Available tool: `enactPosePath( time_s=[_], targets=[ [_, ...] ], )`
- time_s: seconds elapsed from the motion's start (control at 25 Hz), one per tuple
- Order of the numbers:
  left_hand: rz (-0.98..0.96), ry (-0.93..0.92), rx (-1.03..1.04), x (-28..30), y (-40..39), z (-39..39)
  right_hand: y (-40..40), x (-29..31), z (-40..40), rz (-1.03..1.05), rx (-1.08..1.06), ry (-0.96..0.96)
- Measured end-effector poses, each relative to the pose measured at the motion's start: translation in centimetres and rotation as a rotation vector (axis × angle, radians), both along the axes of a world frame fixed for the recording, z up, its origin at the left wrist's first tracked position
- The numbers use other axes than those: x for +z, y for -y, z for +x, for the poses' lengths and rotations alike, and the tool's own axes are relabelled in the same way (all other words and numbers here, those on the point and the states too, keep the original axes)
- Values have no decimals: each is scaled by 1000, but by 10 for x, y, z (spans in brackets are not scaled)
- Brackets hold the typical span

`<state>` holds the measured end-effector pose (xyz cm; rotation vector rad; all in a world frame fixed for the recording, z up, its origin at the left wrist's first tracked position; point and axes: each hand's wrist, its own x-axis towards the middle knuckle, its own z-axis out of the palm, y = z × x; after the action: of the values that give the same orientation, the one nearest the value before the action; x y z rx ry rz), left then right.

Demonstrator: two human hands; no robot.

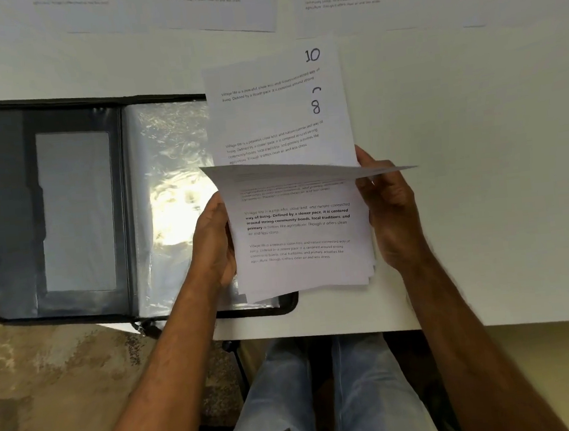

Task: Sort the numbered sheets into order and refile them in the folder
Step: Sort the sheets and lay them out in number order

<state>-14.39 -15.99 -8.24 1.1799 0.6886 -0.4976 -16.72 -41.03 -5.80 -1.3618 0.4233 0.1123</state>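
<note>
We hold the stack (299, 241) upright over the near edge of the table (478, 164), just right of the open folder (69, 206), whose right corner it overlaps. Our left hand (213, 245) grips its left edge, thumb on the front. Our right hand (392, 206) grips the right edge and pinches one sheet (307, 172), bent forward and seen almost edge-on. Behind it, fanned upward, stand sheets marked 8 (316, 107) and 10 (312, 55), with a half-hidden numeral between them, probably 9.

We judge the sorting to be under way. To do this step well, we should keep the left grip firm so the fan does not slip, lift the bent sheet only far enough to read its number, and slot it in by that number. The folder's plastic sleeve (174, 190) lies flat and glossy, ready for refiling. More printed sheets (172, 5) lie along the far side, well apart; their numbers are out of view.
</note>
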Motion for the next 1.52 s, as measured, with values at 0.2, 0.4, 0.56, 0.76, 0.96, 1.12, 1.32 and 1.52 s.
enactPosePath(
  time_s=[0.2,0.4,0.56,0.76,0.96,1.12,1.32,1.52],
  targets=[
    [80,77,-106,-1,1,1,11,-4,4,-17,-71,-96],
    [177,97,11,-2,-6,9,47,-16,6,-282,-323,-169],
    [247,126,31,0,-22,23,82,-17,6,-506,-369,-167],
    [291,132,80,-2,-40,33,108,-19,6,-694,-330,-185],
    [259,141,168,-2,-52,36,108,-14,9,-751,-209,-200],
    [218,144,219,-2,-50,39,90,-16,13,-754,-136,-219],
    [191,159,218,-5,-43,39,66,-25,8,-701,-164,-216],
    [185,159,221,-8,-42,39,48,-34,-4,-942,-152,-174]
  ],
)
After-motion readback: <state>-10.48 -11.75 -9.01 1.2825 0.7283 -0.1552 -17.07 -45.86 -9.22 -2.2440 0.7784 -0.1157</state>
